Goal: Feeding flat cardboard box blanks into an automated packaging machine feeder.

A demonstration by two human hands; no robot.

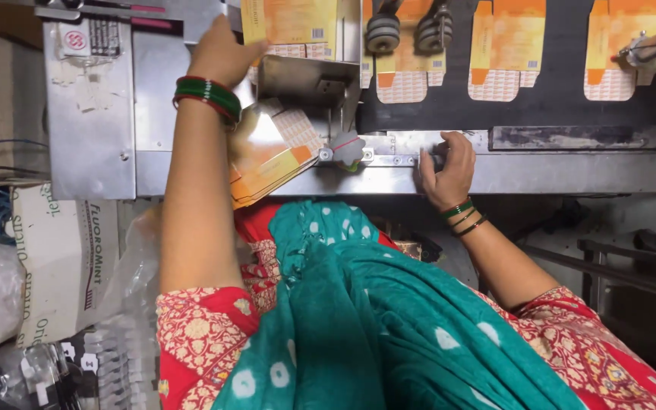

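Flat orange cartons were touched by the left hand, fingers closed on them; the right hand gripped the metal rail.

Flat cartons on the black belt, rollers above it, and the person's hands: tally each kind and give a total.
Flat cartons on the belt: 3 (orange-and-yellow;)
Rollers: 2 ()
Hands: 2 (left hand on the carton stack; right hand on the metal rail)
Total: 7
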